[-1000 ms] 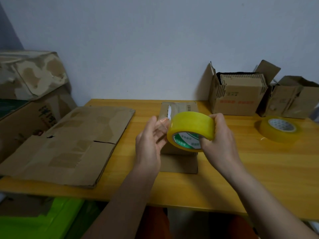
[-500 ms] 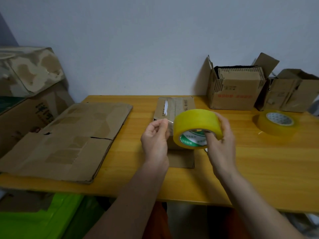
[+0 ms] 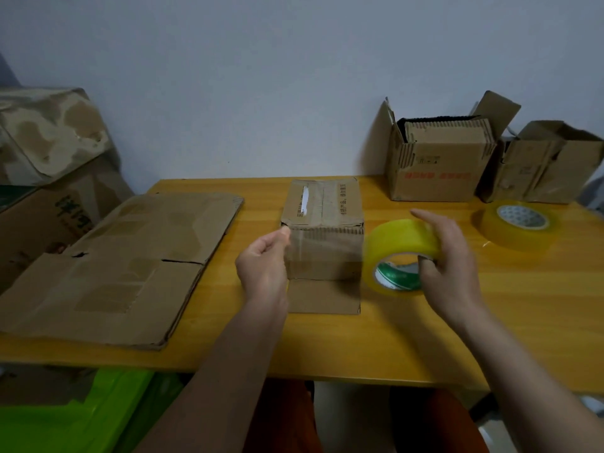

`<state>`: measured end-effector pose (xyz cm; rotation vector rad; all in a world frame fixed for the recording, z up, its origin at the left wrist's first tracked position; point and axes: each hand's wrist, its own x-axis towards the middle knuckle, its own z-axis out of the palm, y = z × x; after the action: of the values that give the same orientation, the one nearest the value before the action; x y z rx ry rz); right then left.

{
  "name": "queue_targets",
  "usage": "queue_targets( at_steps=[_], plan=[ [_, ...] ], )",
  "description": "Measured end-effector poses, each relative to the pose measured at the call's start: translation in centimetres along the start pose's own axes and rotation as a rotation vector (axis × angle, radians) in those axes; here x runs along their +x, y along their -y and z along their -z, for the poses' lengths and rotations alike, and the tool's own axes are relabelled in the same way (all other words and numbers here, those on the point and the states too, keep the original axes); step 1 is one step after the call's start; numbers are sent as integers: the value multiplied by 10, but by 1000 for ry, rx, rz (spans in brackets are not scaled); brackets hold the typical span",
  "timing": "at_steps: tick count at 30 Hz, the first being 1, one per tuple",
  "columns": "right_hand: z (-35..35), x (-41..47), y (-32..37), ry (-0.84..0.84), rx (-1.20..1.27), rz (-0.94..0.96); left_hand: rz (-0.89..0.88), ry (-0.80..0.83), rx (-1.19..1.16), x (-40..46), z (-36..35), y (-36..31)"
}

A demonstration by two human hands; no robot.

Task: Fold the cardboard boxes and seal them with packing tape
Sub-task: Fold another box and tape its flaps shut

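worn brown box, top flaps closed, front flap down.

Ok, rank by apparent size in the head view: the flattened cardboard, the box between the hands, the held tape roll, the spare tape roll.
1. flattened cardboard
2. box
3. held tape roll and spare tape roll: alike; the held one is nearer, so unranked.

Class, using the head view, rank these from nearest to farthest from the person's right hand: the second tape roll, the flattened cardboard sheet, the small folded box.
1. Small folded box, just left of the right hand.
2. Second tape roll, lying flat to its right, farther back.
3. Flattened cardboard sheet, far left of the table.
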<state>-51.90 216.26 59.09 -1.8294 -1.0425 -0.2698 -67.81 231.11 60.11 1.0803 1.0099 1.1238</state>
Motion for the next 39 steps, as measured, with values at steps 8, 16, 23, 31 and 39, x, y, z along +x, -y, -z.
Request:
queue_targets(
  at_steps=[8, 16, 23, 31, 39],
  plan=[
    [14, 12, -9, 177, -674, 351, -16, -109, 41, 17, 2, 1],
    [7, 45, -4, 222, -723, 286, -30, -92, 141, 50, -10, -12],
    [-16, 56, -15, 384, -820, 270, 41, -113, 274, 77, -14, 6],
    [-38, 42, -16, 453, -830, 231, -29, -77, 382, 77, -13, 23],
    [-38, 36, -4, 478, -858, 224, 52, 18, 579, 82, 0, 15]
  ],
)
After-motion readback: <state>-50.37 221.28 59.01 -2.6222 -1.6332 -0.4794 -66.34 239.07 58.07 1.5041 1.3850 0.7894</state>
